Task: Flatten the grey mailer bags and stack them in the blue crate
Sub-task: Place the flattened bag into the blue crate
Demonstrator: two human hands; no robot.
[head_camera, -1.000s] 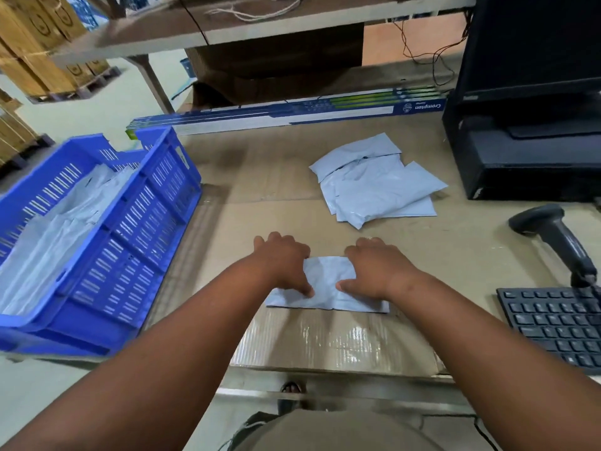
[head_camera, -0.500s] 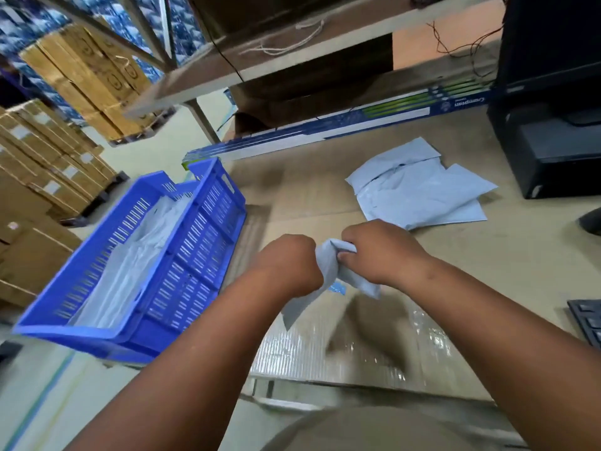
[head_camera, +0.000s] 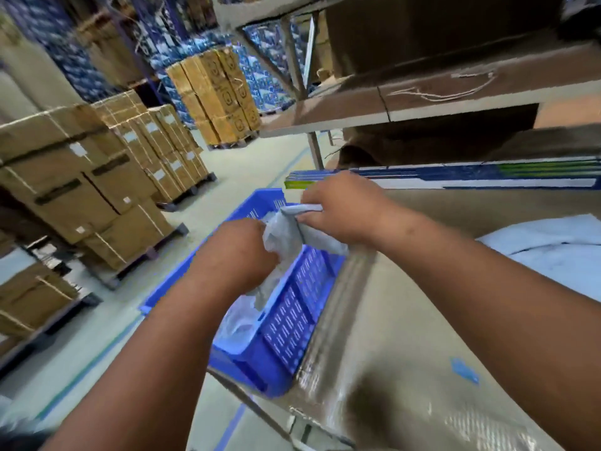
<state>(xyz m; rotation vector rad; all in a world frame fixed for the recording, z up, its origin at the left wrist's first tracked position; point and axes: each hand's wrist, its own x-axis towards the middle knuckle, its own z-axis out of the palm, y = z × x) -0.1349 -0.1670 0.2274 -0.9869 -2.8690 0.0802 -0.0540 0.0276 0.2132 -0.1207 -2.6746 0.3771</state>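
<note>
Whole view is smeared with motion blur, so the print on the cardboard boxes (head_camera: 81, 177) can't be read. The grey mailer bag (head_camera: 286, 236) is bunched between both hands, its ends buried in the left hand (head_camera: 240, 252) and the right hand (head_camera: 341, 209), whose fingers curl out of sight. The blue crate (head_camera: 292, 320) is half covered by the left forearm; the bags inside (head_camera: 237, 323) show only as a pale patch. The loose pile of bags (head_camera: 553, 252) on the bench (head_camera: 390, 320) runs off the right edge.

No text or label is sharp enough to read
</note>
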